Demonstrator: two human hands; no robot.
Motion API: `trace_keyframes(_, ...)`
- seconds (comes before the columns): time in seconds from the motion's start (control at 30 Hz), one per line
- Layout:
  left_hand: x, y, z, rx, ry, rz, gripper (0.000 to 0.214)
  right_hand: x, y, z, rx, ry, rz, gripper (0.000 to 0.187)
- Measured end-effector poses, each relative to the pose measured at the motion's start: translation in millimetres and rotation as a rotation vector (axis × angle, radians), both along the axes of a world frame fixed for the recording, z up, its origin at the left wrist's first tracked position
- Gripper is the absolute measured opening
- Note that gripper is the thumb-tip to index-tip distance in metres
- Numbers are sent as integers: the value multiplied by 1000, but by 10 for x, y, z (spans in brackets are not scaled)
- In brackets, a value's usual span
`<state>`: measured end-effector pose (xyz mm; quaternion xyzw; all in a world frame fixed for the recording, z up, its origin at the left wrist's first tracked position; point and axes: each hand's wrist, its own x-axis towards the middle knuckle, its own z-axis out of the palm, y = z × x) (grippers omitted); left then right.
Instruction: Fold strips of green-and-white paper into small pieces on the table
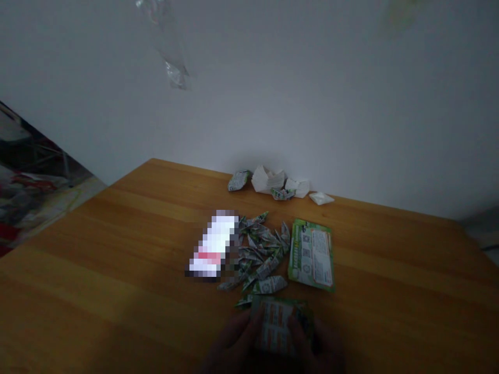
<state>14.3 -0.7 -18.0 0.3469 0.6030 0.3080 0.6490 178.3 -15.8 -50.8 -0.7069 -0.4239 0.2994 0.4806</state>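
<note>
Close to me at the bottom of the view, both hands grip a printed packet (276, 324) with green edges, white panels and orange markings. My left hand (237, 337) is closed on its left side, thumb on the face. On the right side, my right hand (314, 340) pinches it the same way; its fingers behind are in dark shadow. Just beyond the packet lies a pile of crumpled, twisted green-and-white wrappers (265, 262). A flat green-and-white packet (312, 254) with printed text rests to the right of that pile.
Left of the pile lies a phone (214, 244) with a lit, blurred screen. Along the wall (312, 104) sit crumpled white tissues (267, 179), a crumpled green-and-white wrapper (238, 180) and a small white packet (322, 198). The wooden table (128, 234) meets the wall at its back edge.
</note>
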Motion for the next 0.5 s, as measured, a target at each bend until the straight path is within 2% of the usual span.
trace_keyframes(0.13, -16, -3, 38, 8, -1, -40, 37, 4, 4, 5, -29, 0, 29, 58)
trace_keyframes(0.37, 10, -26, -80, 9, 19, -21, 42, 68, 34, 3, -53, -11, 101, 60)
trace_keyframes(0.5, -65, -46, -8, 27, 19, -38, 34, 93, 37, 1, -93, 12, 98, 55)
